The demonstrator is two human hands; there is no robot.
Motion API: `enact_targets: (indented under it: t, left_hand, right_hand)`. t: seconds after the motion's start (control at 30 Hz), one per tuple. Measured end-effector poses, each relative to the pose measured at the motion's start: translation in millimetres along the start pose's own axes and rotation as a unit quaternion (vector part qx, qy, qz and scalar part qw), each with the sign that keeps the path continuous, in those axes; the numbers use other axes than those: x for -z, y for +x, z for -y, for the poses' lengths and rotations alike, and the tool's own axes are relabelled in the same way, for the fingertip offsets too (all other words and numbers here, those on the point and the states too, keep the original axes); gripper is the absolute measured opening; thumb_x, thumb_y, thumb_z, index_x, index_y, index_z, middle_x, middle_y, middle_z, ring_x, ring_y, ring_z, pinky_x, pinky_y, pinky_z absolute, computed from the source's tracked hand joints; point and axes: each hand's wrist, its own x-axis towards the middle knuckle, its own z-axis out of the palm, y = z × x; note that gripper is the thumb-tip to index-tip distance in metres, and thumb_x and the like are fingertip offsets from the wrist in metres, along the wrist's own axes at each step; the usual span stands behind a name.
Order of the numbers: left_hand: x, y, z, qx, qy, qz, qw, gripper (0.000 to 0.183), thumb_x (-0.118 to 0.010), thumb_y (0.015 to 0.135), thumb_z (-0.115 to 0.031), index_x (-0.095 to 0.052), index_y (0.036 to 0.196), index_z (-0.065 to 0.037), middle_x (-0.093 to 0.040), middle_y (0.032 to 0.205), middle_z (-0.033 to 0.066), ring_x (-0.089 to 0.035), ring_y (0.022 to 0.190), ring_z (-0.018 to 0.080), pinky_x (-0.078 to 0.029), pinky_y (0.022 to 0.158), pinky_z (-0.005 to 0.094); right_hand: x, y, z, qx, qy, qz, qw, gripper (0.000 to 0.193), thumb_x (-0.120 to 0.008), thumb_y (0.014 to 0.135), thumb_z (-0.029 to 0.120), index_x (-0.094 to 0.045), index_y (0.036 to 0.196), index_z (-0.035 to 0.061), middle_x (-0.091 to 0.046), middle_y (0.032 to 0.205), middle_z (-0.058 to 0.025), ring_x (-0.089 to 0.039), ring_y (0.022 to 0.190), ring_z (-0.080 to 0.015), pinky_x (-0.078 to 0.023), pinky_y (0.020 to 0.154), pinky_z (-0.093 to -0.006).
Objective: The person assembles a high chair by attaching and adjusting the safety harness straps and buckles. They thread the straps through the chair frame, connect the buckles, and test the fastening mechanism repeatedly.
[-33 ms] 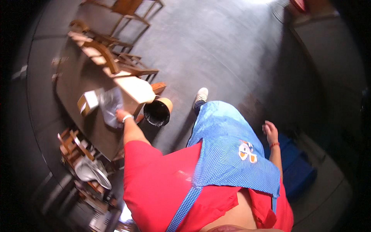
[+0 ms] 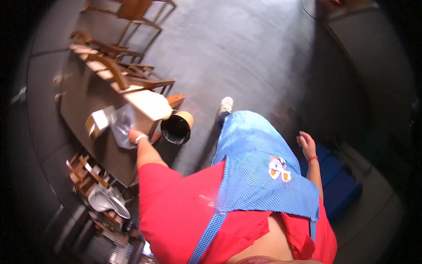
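Observation:
My left hand [image 2: 135, 135] reaches over the brown table [image 2: 83, 94] with its fingers closed on a clear plastic bag [image 2: 122, 125]. The bag looks thin and crumpled; its contents, if any, do not show. Just left of the bag stands a small white and yellow-brown box [image 2: 98, 122] on the tabletop. My right hand [image 2: 307, 145] hangs by my right side, holding nothing, its fingers loosely curled and apart. A blue apron [image 2: 259, 176] covers my front.
Beside the table's right corner stands a tan bin [image 2: 176, 127] with a black liner. Wooden chairs [image 2: 134, 9] line the table's far side. A stack of chairs or stools with a grey-white seat [image 2: 105, 201] is at lower left. Large blue objects [image 2: 336, 185] lie behind my right arm.
The whole view shifts slightly, so the table, bin and chairs sit a little farther left. My left hand keeps its hold on the plastic bag.

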Motion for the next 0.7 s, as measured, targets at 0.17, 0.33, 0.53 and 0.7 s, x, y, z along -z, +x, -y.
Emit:
enact_targets:
  t: [0.17, 0.33, 0.53, 0.7]
  left_hand:
    - [36.8, -37.7, -49.5, -0.138, -0.125, -0.023, 0.982, 0.023, -0.053, 0.072, -0.013, -0.061, 0.089, -0.001, -0.064, 0.085, 0.0217, -0.060, 0.083, 0.0405, -0.046, 0.080, 0.0454]
    - [51.2, -206.4, -218.1, -0.249, -0.515, 0.314, 0.757, 0.007, -0.046, 0.074, -0.005, -0.052, 0.069, -0.005, -0.051, 0.060, 0.0032, -0.047, 0.051, 0.0127, -0.041, 0.049, 0.0302]
    - [191.6, -502.1, -420.3, -0.061, -0.623, 0.680, 0.383, 0.016, -0.049, 0.083, -0.020, -0.057, 0.087, -0.006, -0.055, 0.071, 0.0034, -0.055, 0.066, 0.0162, -0.045, 0.062, 0.0291]
    - [276.9, -660.0, -501.8, -0.108, -0.502, 0.848, 0.131, 0.022, -0.048, 0.089, -0.025, -0.056, 0.097, -0.006, -0.057, 0.079, 0.0047, -0.055, 0.071, 0.0175, -0.046, 0.064, 0.0305]
  right_hand:
    - [27.0, 14.6, -13.6, -0.116, -0.061, 0.008, 0.991, 0.027, -0.054, 0.088, 0.012, -0.056, 0.113, 0.0026, -0.064, 0.095, -0.0083, -0.061, 0.080, -0.0146, -0.049, 0.070, -0.0258]
    - [82.8, 67.1, -55.0, -0.099, -0.090, 0.062, 0.989, 0.030, -0.058, 0.084, 0.014, -0.059, 0.110, -0.0004, -0.065, 0.092, -0.0107, -0.061, 0.078, -0.0163, -0.050, 0.070, -0.0287]
    - [204.1, 127.5, 22.6, 0.128, -0.102, -0.085, 0.983, 0.026, -0.058, 0.084, 0.016, -0.059, 0.107, 0.0034, -0.065, 0.097, -0.0139, -0.063, 0.089, -0.0234, -0.049, 0.078, -0.0317]
    - [294.7, 110.3, 100.1, 0.315, -0.010, -0.154, 0.936, 0.021, -0.056, 0.088, 0.013, -0.060, 0.106, 0.0041, -0.065, 0.097, -0.0120, -0.064, 0.087, -0.0203, -0.053, 0.075, -0.0281]
